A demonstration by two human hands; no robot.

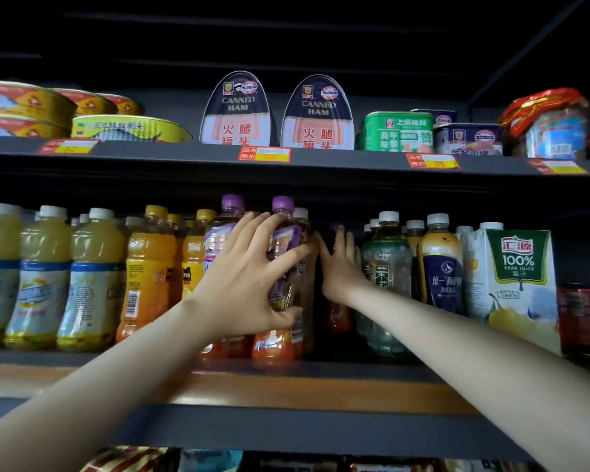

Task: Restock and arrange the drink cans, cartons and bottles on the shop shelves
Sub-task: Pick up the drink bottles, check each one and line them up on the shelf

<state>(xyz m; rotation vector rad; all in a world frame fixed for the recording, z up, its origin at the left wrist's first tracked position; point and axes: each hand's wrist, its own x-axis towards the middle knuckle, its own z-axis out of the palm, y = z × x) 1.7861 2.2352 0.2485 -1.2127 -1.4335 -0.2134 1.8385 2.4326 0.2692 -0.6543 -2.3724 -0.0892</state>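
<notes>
Left hand (pixel 252 277) is wrapped around a purple-capped bottle (pixel 286 267) near the middle of the drinks shelf (pixel 286 379), close to its front edge. Right hand (pixel 338 264) is flat and spread wide, holding nothing, pushed into the dark gap between that bottle and the green tea bottle (pixel 385 277). The bottle looks a bit tilted, so I think it could bump its purple-capped neighbour (pixel 218 233) and tip it off the front edge.

A shop: dark metal shelves (pixel 321 427) stocked in rows, with red and yellow price labels (pixel 264 154) stuck on the shelf edge, drink bottles (pixel 92 277) lined up several deep, juice cartons (pixel 515 277), and canned ham tins (pixel 238 110) above.
</notes>
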